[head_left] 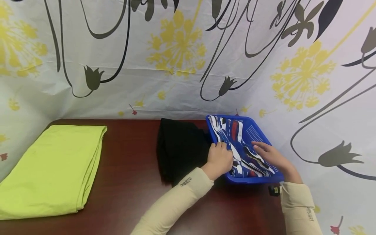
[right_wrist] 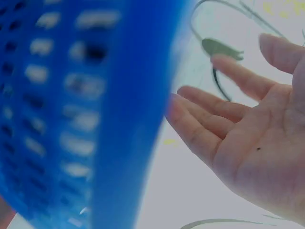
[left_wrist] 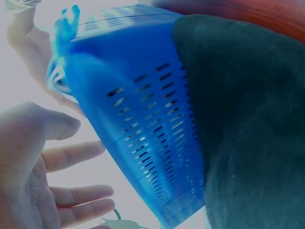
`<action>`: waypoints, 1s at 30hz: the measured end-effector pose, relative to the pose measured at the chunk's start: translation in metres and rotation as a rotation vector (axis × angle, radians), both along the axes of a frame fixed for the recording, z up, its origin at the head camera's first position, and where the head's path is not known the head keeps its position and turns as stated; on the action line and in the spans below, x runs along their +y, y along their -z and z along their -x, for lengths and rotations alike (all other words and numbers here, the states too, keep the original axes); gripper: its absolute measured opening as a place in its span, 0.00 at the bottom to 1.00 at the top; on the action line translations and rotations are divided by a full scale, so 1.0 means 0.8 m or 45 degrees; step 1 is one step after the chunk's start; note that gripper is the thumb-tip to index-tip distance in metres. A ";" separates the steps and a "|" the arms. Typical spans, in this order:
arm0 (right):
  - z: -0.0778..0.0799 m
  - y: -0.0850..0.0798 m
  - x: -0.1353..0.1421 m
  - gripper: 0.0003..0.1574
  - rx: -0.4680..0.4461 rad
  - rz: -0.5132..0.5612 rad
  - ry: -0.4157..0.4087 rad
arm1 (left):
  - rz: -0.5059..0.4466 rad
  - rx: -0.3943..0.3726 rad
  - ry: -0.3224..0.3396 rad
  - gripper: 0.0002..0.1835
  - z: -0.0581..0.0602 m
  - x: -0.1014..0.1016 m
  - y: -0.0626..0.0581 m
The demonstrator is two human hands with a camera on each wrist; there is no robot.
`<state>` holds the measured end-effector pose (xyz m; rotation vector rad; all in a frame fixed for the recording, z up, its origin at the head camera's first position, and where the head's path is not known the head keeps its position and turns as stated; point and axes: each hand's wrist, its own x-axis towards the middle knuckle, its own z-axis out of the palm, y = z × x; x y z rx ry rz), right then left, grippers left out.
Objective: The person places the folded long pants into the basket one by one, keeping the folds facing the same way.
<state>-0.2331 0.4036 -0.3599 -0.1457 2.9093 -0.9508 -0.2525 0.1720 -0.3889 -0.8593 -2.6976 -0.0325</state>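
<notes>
A blue plastic basket (head_left: 249, 180) with slotted walls holds a folded cloth (head_left: 235, 137) patterned in blue, white, red and black. At the basket's left rim is my left hand (head_left: 219, 158); in the left wrist view its fingers (left_wrist: 78, 195) are spread and relaxed, gripping nothing. My right hand (head_left: 271, 156) reaches over the right side, near the patterned cloth. The right wrist view shows that palm with loosely extended fingers (right_wrist: 200, 126) beside the basket wall (right_wrist: 138, 114). Whether either hand presses on the cloth is hard to tell.
Folded black cloth (head_left: 182, 150) lies against the basket's left side on the dark red-brown table (head_left: 129, 169). A folded yellow-green cloth (head_left: 53, 169) occupies the table's left. Behind and to the right rises a flower-printed white wall covering (head_left: 176, 98).
</notes>
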 end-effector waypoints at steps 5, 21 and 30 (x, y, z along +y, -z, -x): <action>-0.003 -0.011 -0.025 0.39 -0.001 -0.003 -0.011 | -0.019 -0.017 0.001 0.18 -0.004 -0.011 -0.009; -0.018 -0.020 -0.110 0.42 0.132 0.190 -0.054 | -0.111 0.076 -0.011 0.27 -0.028 -0.077 -0.024; -0.031 -0.019 -0.143 0.37 0.207 0.166 -0.119 | -0.192 0.051 -0.046 0.27 -0.027 -0.128 -0.031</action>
